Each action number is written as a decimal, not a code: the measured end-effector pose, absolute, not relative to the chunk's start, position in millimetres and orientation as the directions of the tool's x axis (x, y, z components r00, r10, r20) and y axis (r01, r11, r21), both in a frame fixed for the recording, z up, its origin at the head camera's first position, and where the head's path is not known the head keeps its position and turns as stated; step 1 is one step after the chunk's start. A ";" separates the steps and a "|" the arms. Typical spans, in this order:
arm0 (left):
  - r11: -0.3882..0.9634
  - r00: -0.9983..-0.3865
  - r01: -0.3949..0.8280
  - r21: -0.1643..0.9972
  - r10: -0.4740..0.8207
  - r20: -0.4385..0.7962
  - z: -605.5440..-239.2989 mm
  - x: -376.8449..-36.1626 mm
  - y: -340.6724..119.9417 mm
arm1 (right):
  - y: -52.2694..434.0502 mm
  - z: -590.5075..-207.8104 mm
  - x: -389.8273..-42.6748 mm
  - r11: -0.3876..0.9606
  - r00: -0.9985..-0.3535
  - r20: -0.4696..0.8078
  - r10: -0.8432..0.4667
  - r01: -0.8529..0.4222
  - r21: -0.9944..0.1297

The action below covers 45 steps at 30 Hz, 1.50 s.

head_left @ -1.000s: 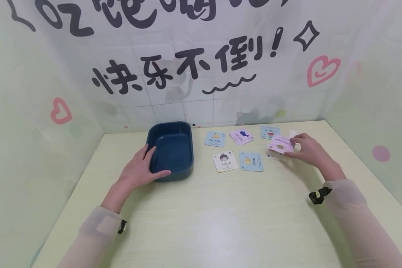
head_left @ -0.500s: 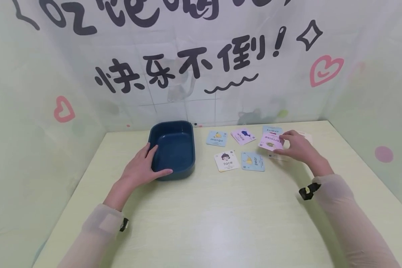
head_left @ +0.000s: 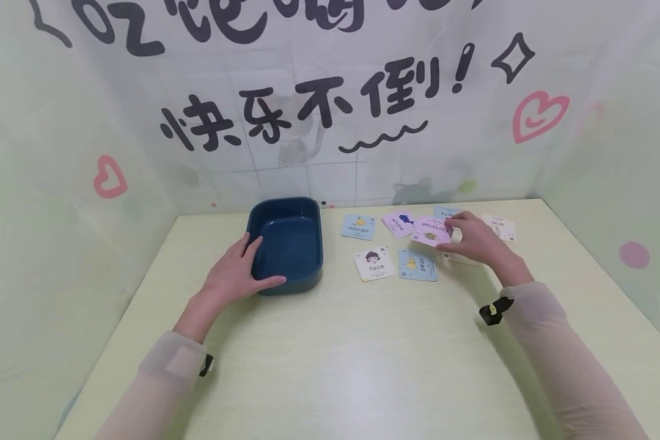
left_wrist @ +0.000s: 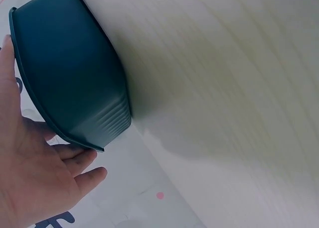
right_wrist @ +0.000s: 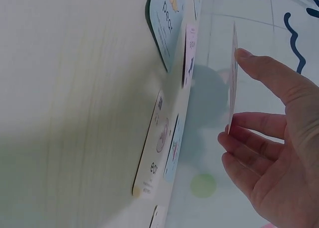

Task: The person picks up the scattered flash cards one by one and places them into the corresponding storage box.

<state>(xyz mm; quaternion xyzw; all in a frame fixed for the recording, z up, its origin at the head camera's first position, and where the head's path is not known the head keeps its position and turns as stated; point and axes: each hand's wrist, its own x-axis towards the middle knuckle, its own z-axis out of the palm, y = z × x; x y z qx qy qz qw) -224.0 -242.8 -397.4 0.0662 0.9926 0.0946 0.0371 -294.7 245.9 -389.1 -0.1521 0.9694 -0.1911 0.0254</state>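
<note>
My left hand (head_left: 228, 272) holds the near left corner of a dark blue plastic box (head_left: 312, 282). Its thumb lies along the near rim, and in the left wrist view some fingertips touch the box's outer wall (left_wrist: 70, 68). My right hand (head_left: 475, 241) pinches a pink tortoise card (head_left: 430, 231) by its edge, thumb on one side and fingers on the other. The card hangs above the table, seen edge-on (right_wrist: 233, 83) in the right wrist view. Beneath or near it lie a cherry card (head_left: 444, 212), partly covered, an ear card (right_wrist: 154, 148) and a pear card (head_left: 418, 266).
On the pale wooden table (head_left: 335, 366) lie more cards: a mango card (head_left: 358, 227), a whale card (head_left: 398, 223), a face card (head_left: 374, 264) and an arm card (head_left: 500, 228). A printed curtain (head_left: 286, 73) hangs behind the table, with pale hangings at both sides.
My right hand has carried the tortoise card leftward, from over the ear card towards the whale and pear cards. The arm card has come into fuller view. My left hand stays on the box.
</note>
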 end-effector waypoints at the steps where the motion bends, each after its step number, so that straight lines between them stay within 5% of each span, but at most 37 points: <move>1: 0.974 -0.989 0.124 0.192 0.138 -0.061 -397.2 -223.9 -242.7 | 244.3 -389.0 -295.3 0.879 -0.951 0.011 -0.309 -0.290 -0.378; 23: 0.973 -0.991 0.099 0.209 0.116 -0.071 -396.4 -225.4 -243.3 | 191.8 -382.4 -304.5 0.845 -0.926 0.034 -0.377 -0.359 -0.396; 45: 0.972 -0.985 0.173 0.156 0.172 0.022 -407.0 -224.2 -235.7 | 82.2 -368.9 -303.3 0.781 -0.856 0.039 -0.515 -0.487 -0.391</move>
